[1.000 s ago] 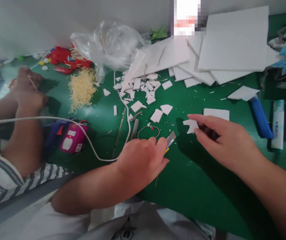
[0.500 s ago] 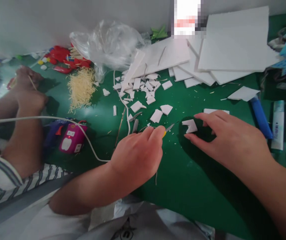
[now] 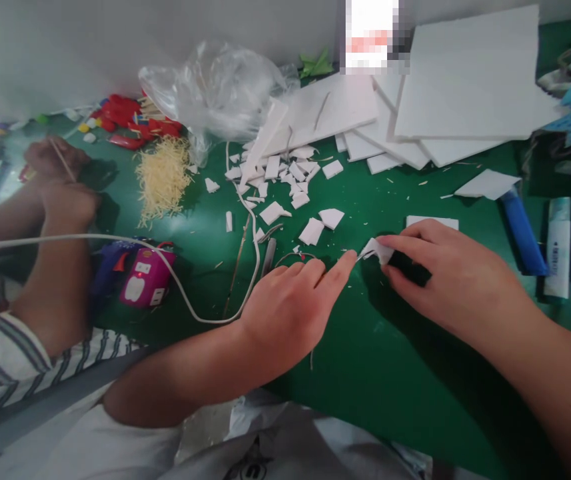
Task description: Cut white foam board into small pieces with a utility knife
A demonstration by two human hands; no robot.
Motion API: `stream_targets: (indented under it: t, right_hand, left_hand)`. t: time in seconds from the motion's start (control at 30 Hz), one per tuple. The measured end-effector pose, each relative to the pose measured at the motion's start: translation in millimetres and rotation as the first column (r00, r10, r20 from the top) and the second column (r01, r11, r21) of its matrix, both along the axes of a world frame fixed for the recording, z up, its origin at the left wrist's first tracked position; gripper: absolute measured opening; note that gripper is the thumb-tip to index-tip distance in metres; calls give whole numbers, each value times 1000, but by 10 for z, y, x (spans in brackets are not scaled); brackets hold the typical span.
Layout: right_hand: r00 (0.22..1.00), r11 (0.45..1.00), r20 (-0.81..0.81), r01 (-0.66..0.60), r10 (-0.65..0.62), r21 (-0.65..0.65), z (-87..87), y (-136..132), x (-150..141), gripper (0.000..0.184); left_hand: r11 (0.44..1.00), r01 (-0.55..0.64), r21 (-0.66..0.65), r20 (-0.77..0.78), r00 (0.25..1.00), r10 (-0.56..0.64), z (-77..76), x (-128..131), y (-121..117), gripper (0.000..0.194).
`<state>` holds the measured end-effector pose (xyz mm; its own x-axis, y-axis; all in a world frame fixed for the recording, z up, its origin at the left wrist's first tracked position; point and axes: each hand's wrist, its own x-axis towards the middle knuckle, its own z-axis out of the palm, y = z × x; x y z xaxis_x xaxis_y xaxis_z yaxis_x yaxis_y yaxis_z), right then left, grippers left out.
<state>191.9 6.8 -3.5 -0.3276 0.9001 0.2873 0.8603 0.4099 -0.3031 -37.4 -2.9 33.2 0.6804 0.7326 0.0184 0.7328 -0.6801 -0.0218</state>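
Note:
My right hand (image 3: 452,280) pinches a small notched white foam piece (image 3: 379,249) just above the green table (image 3: 365,373). My left hand (image 3: 292,310) reaches toward it from the left, index finger stretched along a small knife blade. Only the blade's tip (image 3: 362,255) shows, touching the left edge of the foam piece. The other fingers of the left hand are curled under.
White foam offcuts (image 3: 285,180) and large foam sheets (image 3: 465,87) lie behind. A white cable (image 3: 185,300), a pink glue gun (image 3: 142,280), a pile of toothpicks (image 3: 162,177), a plastic bag (image 3: 220,90) and a blue cutter (image 3: 522,233) lie around. Another person's arms (image 3: 50,267) work at the left.
My right hand has picked the foam piece up off the table and closed on it. My left hand has pushed the blade rightward until its tip meets the piece.

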Motion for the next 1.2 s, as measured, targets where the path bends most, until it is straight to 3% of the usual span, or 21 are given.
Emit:
stream_targets:
  t: [0.57, 1.2]
  right_hand:
    - [1000, 999, -3, 22, -22, -31, -52, -15, 19, 30]
    - [999, 998, 10, 40, -40, -51, -54, -8, 11, 32]
  left_hand:
    - [991, 16, 129, -63, 998, -8, -5, 89, -69, 51]
    - [997, 15, 70, -162, 987, -3, 49, 148, -74, 49]
